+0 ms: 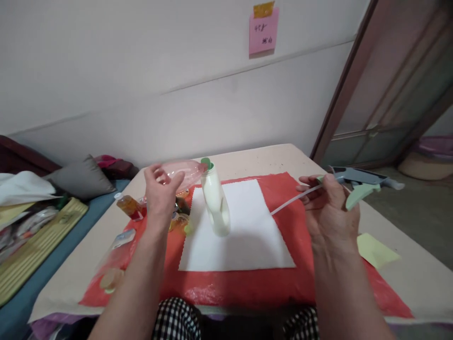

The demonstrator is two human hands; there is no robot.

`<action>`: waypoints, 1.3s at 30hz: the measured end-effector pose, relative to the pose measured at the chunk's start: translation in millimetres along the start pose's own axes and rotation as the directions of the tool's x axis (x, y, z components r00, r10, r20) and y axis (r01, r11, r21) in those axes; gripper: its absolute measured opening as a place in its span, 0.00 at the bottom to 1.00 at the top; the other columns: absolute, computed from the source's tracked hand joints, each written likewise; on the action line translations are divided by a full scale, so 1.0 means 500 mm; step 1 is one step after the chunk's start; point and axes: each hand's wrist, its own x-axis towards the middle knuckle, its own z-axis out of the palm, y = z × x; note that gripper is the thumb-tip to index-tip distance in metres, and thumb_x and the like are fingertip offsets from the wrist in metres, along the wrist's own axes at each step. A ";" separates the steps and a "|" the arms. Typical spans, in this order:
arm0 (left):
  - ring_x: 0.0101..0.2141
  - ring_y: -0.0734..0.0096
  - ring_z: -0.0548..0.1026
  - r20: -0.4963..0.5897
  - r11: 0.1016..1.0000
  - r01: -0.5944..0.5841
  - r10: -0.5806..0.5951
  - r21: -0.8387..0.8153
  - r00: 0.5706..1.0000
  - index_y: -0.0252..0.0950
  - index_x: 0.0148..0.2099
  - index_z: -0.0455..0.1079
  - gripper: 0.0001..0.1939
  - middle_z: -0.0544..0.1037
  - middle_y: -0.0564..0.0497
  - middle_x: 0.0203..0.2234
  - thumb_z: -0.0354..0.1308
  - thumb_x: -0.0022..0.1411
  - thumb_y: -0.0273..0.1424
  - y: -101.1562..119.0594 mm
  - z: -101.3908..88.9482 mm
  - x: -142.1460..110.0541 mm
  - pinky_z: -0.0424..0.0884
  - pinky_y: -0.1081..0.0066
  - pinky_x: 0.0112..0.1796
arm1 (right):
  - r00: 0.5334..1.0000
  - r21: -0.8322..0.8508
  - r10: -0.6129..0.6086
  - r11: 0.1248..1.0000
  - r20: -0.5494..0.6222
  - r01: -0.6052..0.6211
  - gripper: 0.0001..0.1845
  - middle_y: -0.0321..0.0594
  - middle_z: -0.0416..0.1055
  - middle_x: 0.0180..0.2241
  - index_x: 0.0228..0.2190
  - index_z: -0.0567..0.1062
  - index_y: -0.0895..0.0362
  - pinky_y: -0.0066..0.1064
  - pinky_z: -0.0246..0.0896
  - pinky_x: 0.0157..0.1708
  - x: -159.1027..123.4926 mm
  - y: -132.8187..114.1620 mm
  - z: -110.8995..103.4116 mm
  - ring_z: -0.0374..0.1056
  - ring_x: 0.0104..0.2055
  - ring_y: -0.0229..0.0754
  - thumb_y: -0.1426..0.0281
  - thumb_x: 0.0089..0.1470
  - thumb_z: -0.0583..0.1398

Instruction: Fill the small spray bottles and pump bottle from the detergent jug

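Note:
My left hand [160, 191] is closed round a clear pinkish plastic bottle [184, 173], held on its side with its mouth against the green funnel-like neck [206, 164] of a white spray bottle [216, 200]. The white bottle stands on a white cloth [244, 236] laid over a red sheet [283, 283]. My right hand [327, 210] grips a grey and green trigger sprayer head [357, 182], lifted to the right of the white bottle. Its thin white dip tube [292, 200] points down-left toward the cloth.
Small bottles of amber liquid [128, 206] and other small containers [180, 222] lie left of the cloth. A clear bottle [118, 250] lies at the red sheet's left edge. A yellow-green note [375, 250] sits right. Cushions and clutter [42, 208] fill the left; a pink note [263, 30] hangs on the wall.

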 end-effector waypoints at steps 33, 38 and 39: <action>0.54 0.54 0.73 0.671 0.214 0.674 -0.102 -0.707 0.735 0.46 0.56 0.65 0.28 0.73 0.47 0.53 0.65 0.54 0.41 -0.156 -0.048 -0.100 0.65 0.52 0.57 | 0.985 -0.295 0.171 0.943 0.026 -0.156 0.23 0.35 0.74 0.25 0.28 0.71 0.58 0.20 0.60 0.15 -0.018 0.171 -0.005 0.71 0.22 0.35 0.58 0.37 0.72; 0.51 0.56 0.74 0.688 0.304 0.668 -0.052 -0.679 0.724 0.44 0.54 0.67 0.27 0.76 0.49 0.47 0.67 0.52 0.37 -0.164 -0.041 -0.104 0.66 0.53 0.55 | 0.985 -0.293 0.175 0.941 -0.005 -0.169 0.23 0.34 0.75 0.27 0.30 0.70 0.57 0.21 0.60 0.15 -0.009 0.170 -0.013 0.72 0.22 0.36 0.59 0.37 0.72; 0.51 0.56 0.74 0.693 0.361 0.658 -0.043 -0.661 0.720 0.44 0.54 0.68 0.28 0.76 0.50 0.46 0.68 0.49 0.34 -0.167 -0.038 -0.108 0.66 0.54 0.55 | 0.984 -0.299 0.178 0.939 -0.005 -0.171 0.22 0.34 0.75 0.27 0.30 0.71 0.57 0.21 0.60 0.15 -0.008 0.169 -0.014 0.72 0.23 0.36 0.59 0.38 0.72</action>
